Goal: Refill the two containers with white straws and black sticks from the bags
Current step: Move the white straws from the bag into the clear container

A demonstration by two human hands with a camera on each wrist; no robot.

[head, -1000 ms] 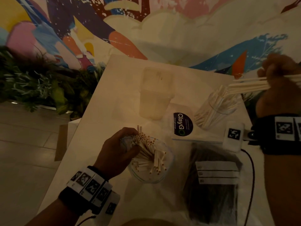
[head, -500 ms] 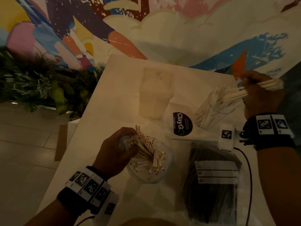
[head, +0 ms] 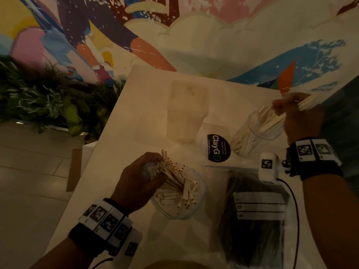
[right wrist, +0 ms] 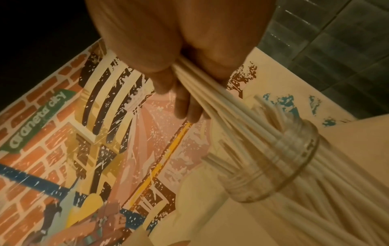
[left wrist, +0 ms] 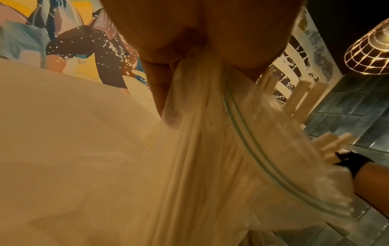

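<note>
My left hand point(head: 153, 171) grips the mouth of a clear zip bag point(head: 196, 200) full of white straws point(head: 174, 177) at the table's near left. The left wrist view shows the same bag point(left wrist: 210, 149) bunched under the fingers. My right hand point(head: 281, 107) holds a bundle of white straws point(head: 307, 101) at the far right, its lower ends inside a glass jar point(head: 254, 133) that holds several straws. In the right wrist view the bundle point(right wrist: 221, 103) slants into the jar point(right wrist: 280, 166). A clear bag of black sticks point(head: 256, 216) lies flat at the near right.
A translucent plastic container point(head: 186, 113) stands at the back middle of the white table point(head: 120, 133). A dark ClayGo sticker point(head: 218, 148) lies between the container and the jar. Plants point(head: 48, 101) sit left of the table, below the painted wall point(head: 213, 35).
My right hand has come down and leftward with the straw bundle, and its ends now sit in the glass jar. My left hand has stayed on the straw bag.
</note>
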